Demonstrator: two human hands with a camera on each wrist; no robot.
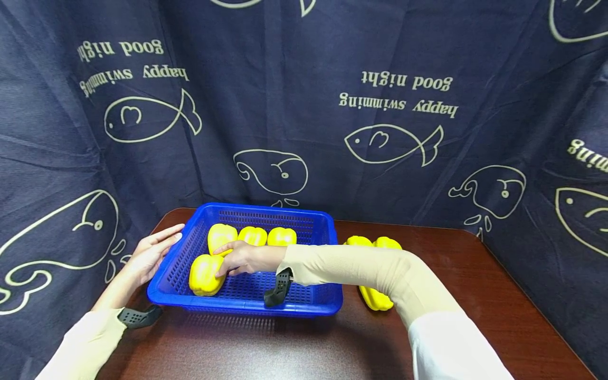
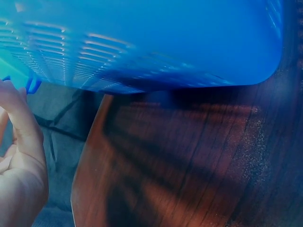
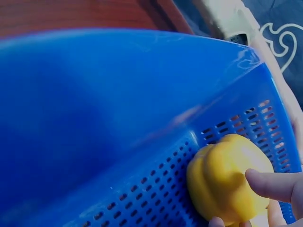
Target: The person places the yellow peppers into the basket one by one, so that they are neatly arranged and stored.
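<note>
My right hand [image 1: 240, 258] reaches into a blue plastic basket [image 1: 247, 304] and holds a yellow bell pepper [image 1: 205, 276] in its front left corner. In the right wrist view the thumb [image 3: 270, 184] lies on this pepper, and fingertips show at its lower side. Behind it, several more yellow bell peppers [image 1: 253, 236] sit in a row along the basket's back. My left hand [image 1: 149, 255] rests against the basket's left rim with fingers extended. Only part of that hand shows in the left wrist view, beside the basket wall.
Right of the basket, several yellow bell peppers [image 1: 377, 299] lie on the brown wooden table [image 1: 456, 295], partly hidden by my right arm. A dark blue cloth [image 1: 323, 105] printed with fish and whales hangs behind the table and at both sides.
</note>
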